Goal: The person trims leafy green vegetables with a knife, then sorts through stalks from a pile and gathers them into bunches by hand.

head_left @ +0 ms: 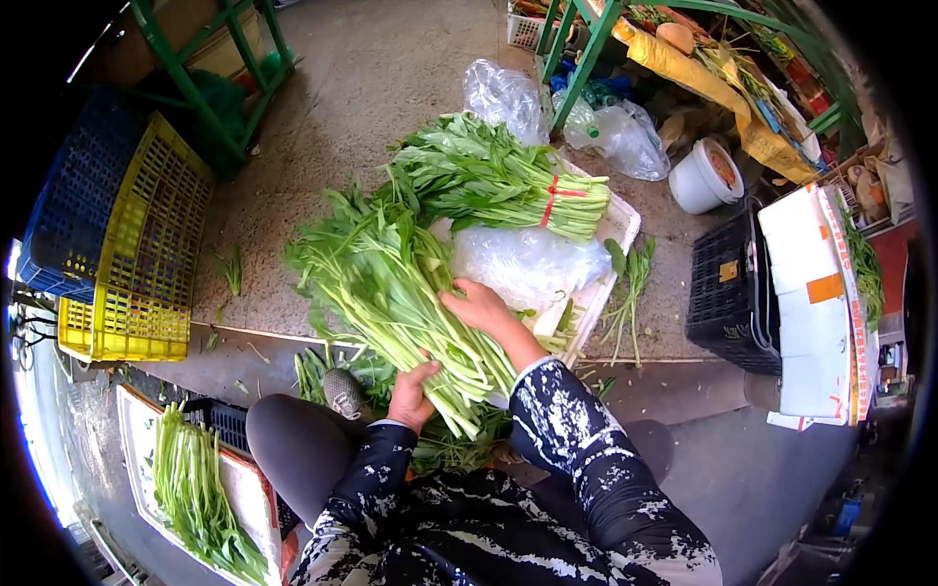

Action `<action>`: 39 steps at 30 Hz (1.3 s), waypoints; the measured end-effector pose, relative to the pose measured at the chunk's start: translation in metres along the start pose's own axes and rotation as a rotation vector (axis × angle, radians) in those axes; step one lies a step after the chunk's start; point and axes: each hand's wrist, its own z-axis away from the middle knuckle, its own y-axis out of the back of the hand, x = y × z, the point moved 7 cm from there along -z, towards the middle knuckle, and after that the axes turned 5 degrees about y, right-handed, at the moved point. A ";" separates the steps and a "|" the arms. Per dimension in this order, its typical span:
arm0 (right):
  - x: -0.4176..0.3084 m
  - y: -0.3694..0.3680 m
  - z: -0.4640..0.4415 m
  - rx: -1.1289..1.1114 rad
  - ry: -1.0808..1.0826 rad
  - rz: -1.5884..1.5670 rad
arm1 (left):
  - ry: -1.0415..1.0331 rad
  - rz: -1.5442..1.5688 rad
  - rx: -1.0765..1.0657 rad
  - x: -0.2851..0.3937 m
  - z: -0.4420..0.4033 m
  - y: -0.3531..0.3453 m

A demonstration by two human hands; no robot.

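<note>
A large loose bunch of leafy greens (pixel 391 283) lies slantwise before me, leaves to the upper left and pale stems toward my lap. My left hand (pixel 413 396) grips the stems from the near side, thumb on top. Across the stems on the right, my right hand (pixel 481 307) is wrapped round the bunch, its fingertips partly hidden. Behind, a second bundle of greens (pixel 489 181) with red ties (pixel 559 195) rests on a white foam tray (pixel 625 220). Clear plastic bags (pixel 523 262) lie in the tray beside my right hand.
Yellow crates (pixel 147 234) and a blue crate (pixel 73 205) stand left. Lower left, a foam box (pixel 137 430) holds more greens. A black basket (pixel 723 283), a white foam box (pixel 806 283) and a white bucket (pixel 699 186) are right. Green metal legs (pixel 586 68) rise behind.
</note>
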 end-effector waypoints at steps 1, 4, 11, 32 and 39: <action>-0.010 0.008 0.010 0.018 0.021 -0.043 | -0.012 -0.009 -0.010 0.001 0.003 -0.006; -0.044 0.045 0.043 0.113 0.072 0.000 | -0.037 -0.019 -0.094 0.004 0.008 -0.023; -0.057 0.111 0.050 -0.007 -0.187 0.193 | -0.033 -0.006 0.058 -0.001 0.007 -0.055; -0.098 -0.053 -0.074 -0.037 -0.071 -0.940 | -0.262 0.071 -0.109 0.180 0.125 -0.020; -0.096 -0.104 -0.123 0.059 -0.423 -1.057 | -0.327 -0.061 0.122 0.183 0.100 -0.008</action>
